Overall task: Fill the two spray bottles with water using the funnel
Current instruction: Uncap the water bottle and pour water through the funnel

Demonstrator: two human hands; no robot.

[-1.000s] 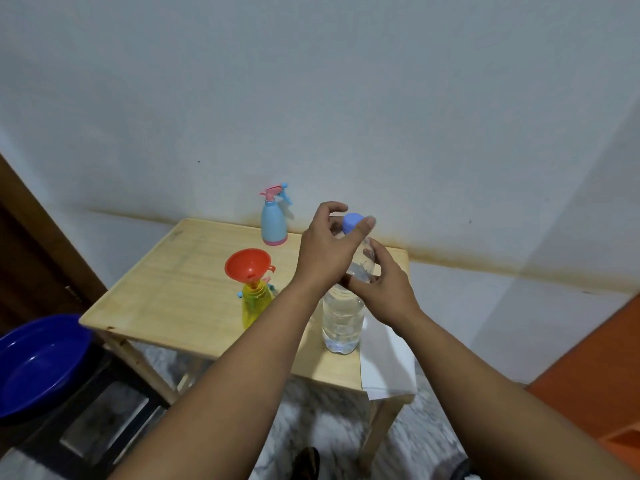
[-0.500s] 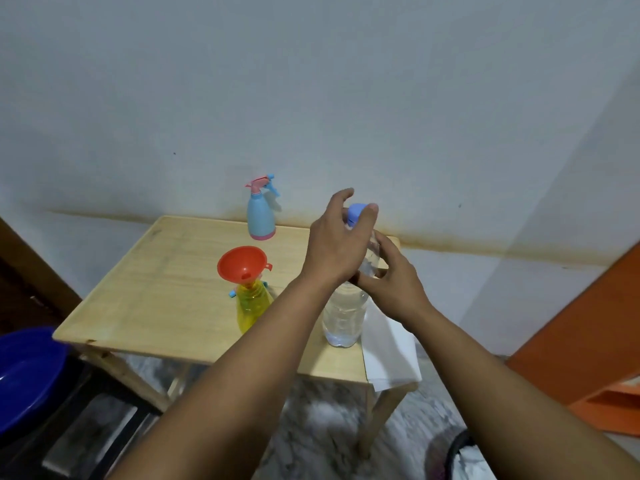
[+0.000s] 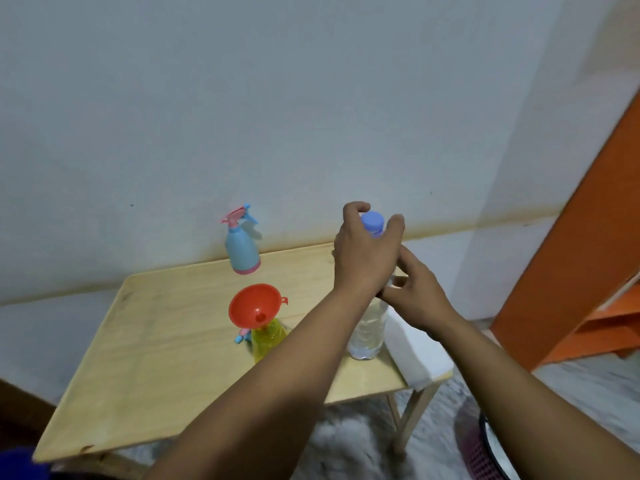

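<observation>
A clear water bottle (image 3: 367, 332) with a blue cap (image 3: 372, 221) stands on the wooden table (image 3: 166, 327) at the right. My left hand (image 3: 367, 258) curls round the cap from above. My right hand (image 3: 415, 296) grips the bottle's upper body. A yellow spray bottle (image 3: 266, 339) stands mid-table with the red funnel (image 3: 255, 304) seated in its neck. Beside its base lies a blue and pink spray head (image 3: 242, 336). A light blue spray bottle (image 3: 241, 251) with a pink trigger head stands at the table's back edge.
A white cloth (image 3: 415, 351) lies on the table's right edge, next to the water bottle. A blue basin (image 3: 17, 462) shows at the bottom left corner. An orange shelf (image 3: 588, 289) stands at the right. A dark round object (image 3: 491, 448) sits on the floor at the lower right.
The camera has swung and tilted, shifting the scene. My left hand's fingers have closed further round the cap. My right hand stays on the bottle's body.
</observation>
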